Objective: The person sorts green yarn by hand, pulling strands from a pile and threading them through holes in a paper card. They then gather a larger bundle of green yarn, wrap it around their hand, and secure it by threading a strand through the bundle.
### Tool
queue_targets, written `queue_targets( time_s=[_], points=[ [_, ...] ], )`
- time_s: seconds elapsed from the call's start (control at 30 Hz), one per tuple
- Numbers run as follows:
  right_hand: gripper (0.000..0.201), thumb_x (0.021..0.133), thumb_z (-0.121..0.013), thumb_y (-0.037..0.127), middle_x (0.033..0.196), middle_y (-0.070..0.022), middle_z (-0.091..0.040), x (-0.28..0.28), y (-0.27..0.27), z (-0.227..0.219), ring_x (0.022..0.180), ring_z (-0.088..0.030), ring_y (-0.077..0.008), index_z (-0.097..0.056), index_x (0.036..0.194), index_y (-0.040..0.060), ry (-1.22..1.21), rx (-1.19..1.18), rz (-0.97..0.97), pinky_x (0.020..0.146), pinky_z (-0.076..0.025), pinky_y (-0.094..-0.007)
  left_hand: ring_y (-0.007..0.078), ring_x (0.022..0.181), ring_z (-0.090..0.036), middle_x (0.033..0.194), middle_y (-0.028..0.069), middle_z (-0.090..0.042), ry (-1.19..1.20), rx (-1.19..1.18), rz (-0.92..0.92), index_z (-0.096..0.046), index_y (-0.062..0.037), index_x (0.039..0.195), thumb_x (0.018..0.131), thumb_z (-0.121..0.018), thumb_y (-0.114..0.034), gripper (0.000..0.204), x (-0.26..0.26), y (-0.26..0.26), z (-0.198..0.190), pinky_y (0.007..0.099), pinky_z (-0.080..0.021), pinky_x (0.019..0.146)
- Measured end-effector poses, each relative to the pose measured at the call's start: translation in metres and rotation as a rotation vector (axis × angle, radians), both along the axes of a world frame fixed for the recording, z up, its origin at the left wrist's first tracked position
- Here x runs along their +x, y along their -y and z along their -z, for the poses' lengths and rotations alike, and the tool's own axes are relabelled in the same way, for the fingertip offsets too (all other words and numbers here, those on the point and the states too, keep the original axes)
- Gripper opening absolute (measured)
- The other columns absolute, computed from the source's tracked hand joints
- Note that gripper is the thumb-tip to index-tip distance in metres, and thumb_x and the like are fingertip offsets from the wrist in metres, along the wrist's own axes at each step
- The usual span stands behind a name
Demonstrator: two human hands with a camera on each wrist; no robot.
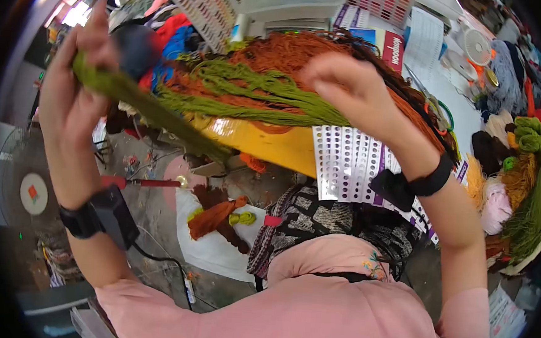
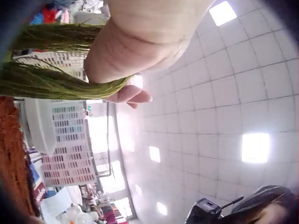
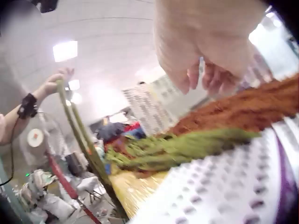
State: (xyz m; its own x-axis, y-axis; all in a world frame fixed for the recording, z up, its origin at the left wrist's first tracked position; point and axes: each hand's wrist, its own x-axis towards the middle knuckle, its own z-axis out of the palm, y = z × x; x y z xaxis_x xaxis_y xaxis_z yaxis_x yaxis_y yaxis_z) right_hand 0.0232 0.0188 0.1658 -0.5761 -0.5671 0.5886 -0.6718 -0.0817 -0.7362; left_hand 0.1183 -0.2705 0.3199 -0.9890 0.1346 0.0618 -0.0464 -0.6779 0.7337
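Observation:
Raised at the upper left in the head view, my left hand [image 1: 80,89] holds a hank of olive-green thread [image 2: 56,84], which loops round the thumb and hangs down in two strands. My right hand [image 1: 349,90], blurred, is above the thread pile with its fingers loosely bent. Nothing shows between those fingers in the right wrist view. Beneath it a bundle of green thread [image 1: 256,94] lies along a broad heap of rust-brown thread [image 1: 277,55]. A white card with rows of punched holes [image 1: 345,164] lies at the table's near edge, below the right forearm.
A yellow surface [image 1: 272,147] shows under the thread. White perforated baskets [image 1: 203,10] and a clear plastic bin [image 1: 293,0] stand behind. Scissors [image 1: 421,85] lie right of the heap, near a small fan [image 1: 476,45]. Coloured skeins [image 1: 529,135] hang at the right. A floor fan [image 1: 32,195] stands left.

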Motion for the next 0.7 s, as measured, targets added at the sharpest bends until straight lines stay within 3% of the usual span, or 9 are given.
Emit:
queue_targets(
  time_s=[0.1,0.13,0.2,0.27,0.37,0.4,0.47,0.63,0.7],
  points=[
    [0.023,0.074,-0.055,0.017,0.082,-0.0077,-0.058,0.019,0.068,-0.080,0.077,-0.054,-0.0135,-0.057,0.089,-0.0012,0.011,-0.277,-0.264,0.071,-0.040,-0.0216,0.0047,0.055,-0.038,0.071,0.0007,-0.042,-0.030,-0.197,-0.115,-0.041,0.0013,0.108,0.088,-0.035,-0.015,0.027,0.009,-0.027,-0.037,0.0200,-0.035,0.053],
    [0.035,0.075,-0.055,0.016,0.101,-0.0178,-0.046,0.038,0.062,-0.111,0.096,-0.045,-0.0192,-0.045,0.105,0.0005,0.064,-0.128,-0.374,0.083,-0.034,-0.0246,0.0084,0.059,-0.043,0.077,0.0046,-0.046,-0.106,-0.169,-0.207,-0.038,0.0020,0.110,0.088,-0.036,-0.017,0.029,0.009,-0.035,-0.042,0.0217,-0.040,0.053],
    [0.039,0.075,-0.055,0.017,0.104,-0.0201,-0.042,0.062,0.067,-0.133,0.099,-0.040,-0.0202,-0.041,0.108,0.0010,0.114,0.033,-0.422,0.085,-0.031,-0.0255,0.0159,0.065,-0.055,0.090,0.0124,-0.054,-0.258,-0.105,-0.392,-0.033,0.0033,0.114,0.088,-0.037,-0.020,0.035,0.011,-0.046,-0.047,0.0250,-0.049,0.052],
    [0.023,0.074,-0.056,0.021,0.073,-0.0046,-0.056,0.067,0.097,-0.129,0.067,-0.051,-0.0106,-0.058,0.082,-0.0013,0.108,0.047,-0.310,0.064,-0.038,-0.0209,0.0142,0.062,-0.054,0.082,0.0109,-0.056,-0.305,-0.269,-0.459,-0.040,0.0039,0.108,0.089,-0.035,-0.019,0.031,0.015,-0.044,-0.054,0.0235,-0.049,0.051],
    [0.023,0.080,-0.049,0.016,0.061,0.0010,-0.044,0.059,0.105,-0.101,0.057,-0.041,-0.0068,-0.055,0.094,-0.0006,0.245,0.175,-0.582,0.057,-0.033,-0.0193,0.0128,0.061,-0.057,0.073,0.0086,-0.058,-0.336,-0.496,-0.550,-0.045,0.0045,0.101,0.089,-0.033,-0.020,0.030,0.029,-0.040,-0.060,0.0221,-0.049,0.052],
    [0.019,0.082,-0.048,0.017,0.053,0.0050,-0.030,0.062,0.100,-0.093,0.051,-0.029,-0.0054,-0.056,0.090,0.0016,0.342,0.176,-0.593,0.049,-0.024,-0.0196,0.0129,0.061,-0.057,0.072,0.0085,-0.058,-0.320,-0.556,-0.585,-0.046,0.0045,0.101,0.089,-0.033,-0.020,0.030,0.032,-0.033,-0.064,0.0222,-0.049,0.052],
    [0.017,0.083,-0.046,0.017,0.053,0.0055,-0.032,0.058,0.091,-0.077,0.050,-0.031,-0.0056,-0.055,0.084,0.0024,0.473,0.209,-0.550,0.049,-0.025,-0.0195,0.0136,0.063,-0.059,0.073,0.0079,-0.058,-0.256,-0.617,-0.681,-0.046,0.0040,0.100,0.089,-0.033,-0.021,0.030,0.029,-0.021,-0.073,0.0222,-0.049,0.053],
    [0.018,0.085,-0.042,0.019,0.053,0.0052,-0.037,0.062,0.081,-0.026,0.050,-0.034,-0.0059,-0.053,0.080,0.0054,0.520,0.352,-0.448,0.050,-0.029,-0.0192,0.0131,0.056,-0.056,0.069,0.0081,-0.055,-0.275,-0.430,-0.566,-0.044,0.0065,0.099,0.089,-0.033,-0.015,0.026,0.034,-0.014,-0.081,0.0199,-0.047,0.045],
    [0.018,0.084,-0.044,0.019,0.067,-0.0012,-0.047,0.071,0.077,-0.009,0.066,-0.046,-0.0110,-0.052,0.088,0.0030,0.483,0.484,-0.399,0.063,-0.039,-0.0249,0.0133,0.053,-0.055,0.068,0.0089,-0.052,-0.271,-0.286,-0.460,-0.043,0.0069,0.099,0.088,-0.035,-0.011,0.023,0.034,-0.002,-0.081,0.0179,-0.045,0.042]
  ],
)
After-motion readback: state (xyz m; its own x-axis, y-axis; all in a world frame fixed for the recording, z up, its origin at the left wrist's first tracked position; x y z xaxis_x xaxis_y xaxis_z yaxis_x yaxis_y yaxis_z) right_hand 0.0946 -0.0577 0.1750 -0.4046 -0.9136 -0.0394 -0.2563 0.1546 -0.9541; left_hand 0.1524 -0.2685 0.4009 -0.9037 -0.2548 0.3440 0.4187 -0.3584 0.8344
